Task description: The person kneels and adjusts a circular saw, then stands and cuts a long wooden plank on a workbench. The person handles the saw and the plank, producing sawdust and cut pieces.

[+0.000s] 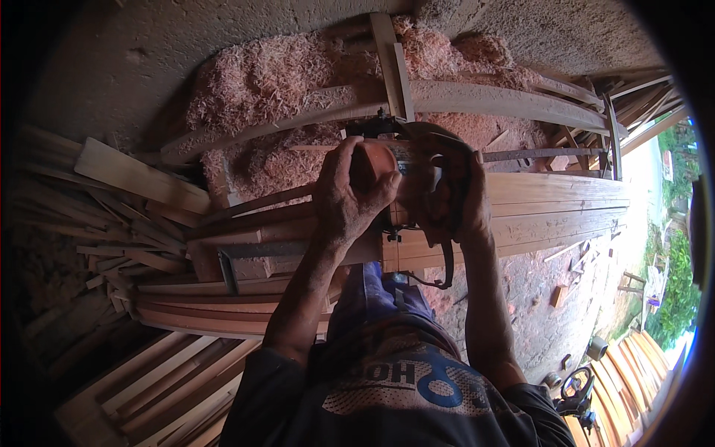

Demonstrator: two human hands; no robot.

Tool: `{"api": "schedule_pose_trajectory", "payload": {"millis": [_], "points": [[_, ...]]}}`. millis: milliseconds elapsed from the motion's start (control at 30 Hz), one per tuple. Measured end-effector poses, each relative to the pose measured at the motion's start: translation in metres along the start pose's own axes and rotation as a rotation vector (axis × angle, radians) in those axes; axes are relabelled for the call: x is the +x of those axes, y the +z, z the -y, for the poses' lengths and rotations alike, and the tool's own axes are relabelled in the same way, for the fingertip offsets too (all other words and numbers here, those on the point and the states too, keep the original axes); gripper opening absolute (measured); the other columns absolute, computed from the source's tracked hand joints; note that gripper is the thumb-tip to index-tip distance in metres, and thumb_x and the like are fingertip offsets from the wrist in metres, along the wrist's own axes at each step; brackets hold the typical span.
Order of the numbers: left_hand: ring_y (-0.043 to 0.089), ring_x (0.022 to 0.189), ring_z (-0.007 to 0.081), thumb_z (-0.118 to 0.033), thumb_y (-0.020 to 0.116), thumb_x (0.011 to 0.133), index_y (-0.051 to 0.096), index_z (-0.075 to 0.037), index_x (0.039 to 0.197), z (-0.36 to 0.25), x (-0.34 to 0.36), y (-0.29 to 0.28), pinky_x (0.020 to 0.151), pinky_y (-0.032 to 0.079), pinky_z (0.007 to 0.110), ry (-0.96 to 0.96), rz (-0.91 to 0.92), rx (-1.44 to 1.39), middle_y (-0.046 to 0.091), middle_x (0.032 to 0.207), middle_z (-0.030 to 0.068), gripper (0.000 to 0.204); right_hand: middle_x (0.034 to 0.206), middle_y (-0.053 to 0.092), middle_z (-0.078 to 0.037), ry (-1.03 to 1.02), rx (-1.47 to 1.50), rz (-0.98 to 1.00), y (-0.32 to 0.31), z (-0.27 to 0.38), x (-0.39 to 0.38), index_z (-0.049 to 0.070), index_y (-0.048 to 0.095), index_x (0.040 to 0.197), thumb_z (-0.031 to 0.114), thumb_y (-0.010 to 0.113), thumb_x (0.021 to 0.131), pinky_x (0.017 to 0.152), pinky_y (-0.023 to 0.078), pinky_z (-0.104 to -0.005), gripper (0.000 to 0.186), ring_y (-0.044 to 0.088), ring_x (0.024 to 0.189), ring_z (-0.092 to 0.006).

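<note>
What looks like a corded electric hand planer (415, 175) rests across pale boards (551, 201) laid side by side in front of me. My left hand (348, 192) is closed around its rounded orange-brown part, thumb on the near side. Around the dark handle at the tool's right end, my right hand (474, 197) is wrapped, its fingers partly hidden. A black cord (449, 264) loops down from the tool toward my body. Both hands and the tool block the view of the wood directly beneath.
Curly pinkish shavings (261, 78) heap up behind the boards, around a long beam (506, 100). Loose offcuts (138, 246) pile at the left. Long planks (171, 380) lie low left, others (633, 372) low right, beside a dark machine (577, 391).
</note>
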State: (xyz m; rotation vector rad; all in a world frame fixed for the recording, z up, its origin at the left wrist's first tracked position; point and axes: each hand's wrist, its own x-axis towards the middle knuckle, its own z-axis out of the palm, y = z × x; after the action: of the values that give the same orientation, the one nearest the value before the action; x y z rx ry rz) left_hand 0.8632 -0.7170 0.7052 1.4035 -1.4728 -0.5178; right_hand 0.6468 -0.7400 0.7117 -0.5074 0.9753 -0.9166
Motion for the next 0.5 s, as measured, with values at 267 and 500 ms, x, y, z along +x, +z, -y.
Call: {"api": "schedule_pose_trajectory", "payload": {"millis": [267,500], "points": [[0.065,0.113,0.032,-0.028,0.087,0.078,0.055,0.003,0.131,0.0,-0.001,0.0,0.096,0.053,0.04,-0.019,-0.005,-0.028,0.064,0.119,0.0205,0.069,0.122,0.061,-0.008,-0.081,0.006,-0.012,0.003,-0.002,0.001,0.005,0.053,0.138,0.06,0.031,0.105,0.036,0.04,-0.0248,0.067,0.049,0.044,-0.0081],[0.06,0.119,0.0256,-0.033,0.082,0.085,0.055,0.0,0.134,-0.002,-0.003,0.0,0.103,0.047,0.04,-0.081,0.033,-0.051,0.062,0.126,0.0162,0.065,0.118,0.065,-0.008,-0.131,-0.05,0.035,-0.009,-0.006,0.007,0.007,0.054,0.137,0.054,0.031,0.107,0.055,0.051,-0.0241,0.061,0.06,0.067,-0.0115]]}}
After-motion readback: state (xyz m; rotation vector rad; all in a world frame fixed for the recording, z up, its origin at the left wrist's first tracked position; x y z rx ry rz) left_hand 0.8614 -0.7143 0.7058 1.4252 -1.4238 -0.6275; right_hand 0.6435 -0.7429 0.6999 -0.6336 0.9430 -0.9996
